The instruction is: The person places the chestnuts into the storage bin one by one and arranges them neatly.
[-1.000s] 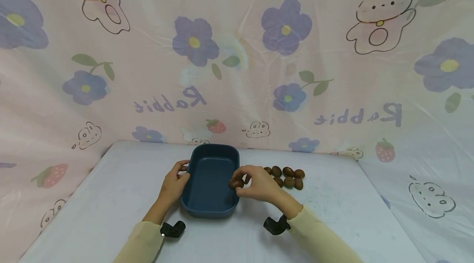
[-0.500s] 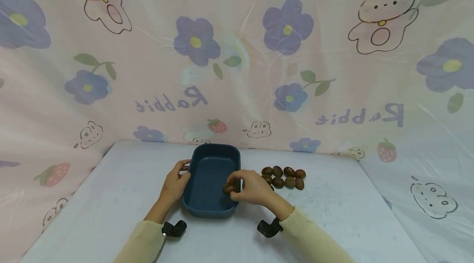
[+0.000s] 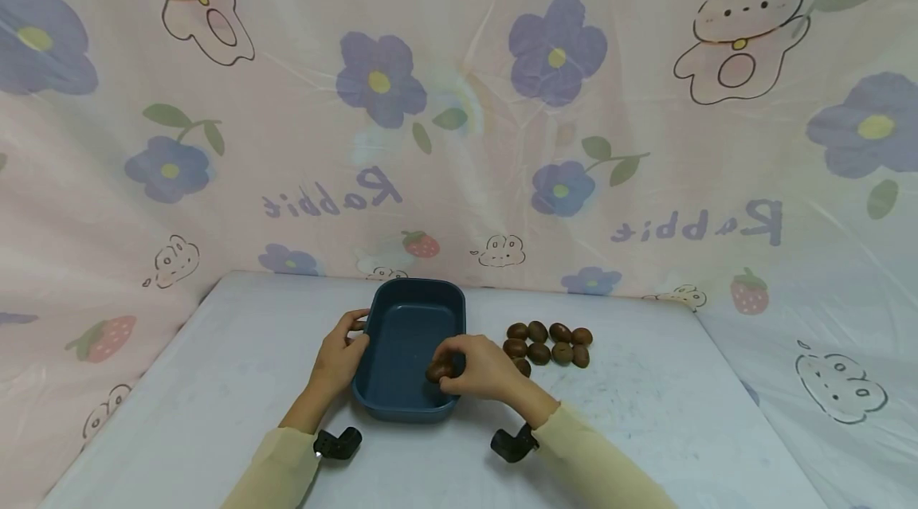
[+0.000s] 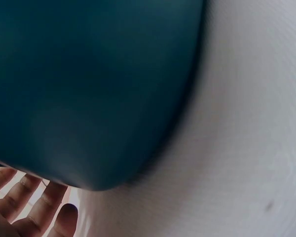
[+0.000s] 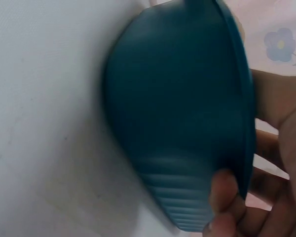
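Nut (image 3: 436, 370) pinched in R hand (image 3: 479, 367) is dk brown & roundish.

The head view looks forward and down from farther off over the flat white table (image 3: 703, 413); both wrist views, rolled sideways, face the dark-blue rounded-rectangular tray (image 3: 402, 358) from close by. All three share these; head and right wrist share the pale-pink flowered sheet (image 3: 445, 198).

mirrored "rabbit" (image 3: 333, 194) printed twice in purple on patterned backdrop sheet (image 3: 459, 162)
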`<state>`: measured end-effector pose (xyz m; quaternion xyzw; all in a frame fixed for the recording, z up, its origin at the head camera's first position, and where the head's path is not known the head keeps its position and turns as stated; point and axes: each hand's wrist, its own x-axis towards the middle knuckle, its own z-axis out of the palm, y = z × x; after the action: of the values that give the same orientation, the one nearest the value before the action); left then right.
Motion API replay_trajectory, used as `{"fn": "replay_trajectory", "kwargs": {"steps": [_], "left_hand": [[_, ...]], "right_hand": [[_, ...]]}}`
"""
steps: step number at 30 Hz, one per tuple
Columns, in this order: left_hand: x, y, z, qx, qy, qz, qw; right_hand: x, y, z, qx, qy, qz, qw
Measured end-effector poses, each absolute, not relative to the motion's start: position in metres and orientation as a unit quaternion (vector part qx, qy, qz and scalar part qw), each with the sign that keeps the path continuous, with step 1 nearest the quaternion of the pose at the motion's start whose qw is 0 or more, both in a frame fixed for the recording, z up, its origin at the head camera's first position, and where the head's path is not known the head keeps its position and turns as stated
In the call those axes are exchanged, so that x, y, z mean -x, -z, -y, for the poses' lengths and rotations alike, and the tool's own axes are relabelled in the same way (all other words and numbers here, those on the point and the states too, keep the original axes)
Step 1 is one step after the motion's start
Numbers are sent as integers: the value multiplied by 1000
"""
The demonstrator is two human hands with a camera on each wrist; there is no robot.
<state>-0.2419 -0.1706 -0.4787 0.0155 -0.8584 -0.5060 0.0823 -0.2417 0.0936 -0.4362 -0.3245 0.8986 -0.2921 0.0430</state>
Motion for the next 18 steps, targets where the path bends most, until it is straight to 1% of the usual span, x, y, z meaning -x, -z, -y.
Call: {"fn": "replay_trajectory", "kwargs": {"steps": [18], "left_hand": [[240,476,170,-18,504,860,81]], "right_hand": [[251,443,-81,302,266,-913,72]]}}
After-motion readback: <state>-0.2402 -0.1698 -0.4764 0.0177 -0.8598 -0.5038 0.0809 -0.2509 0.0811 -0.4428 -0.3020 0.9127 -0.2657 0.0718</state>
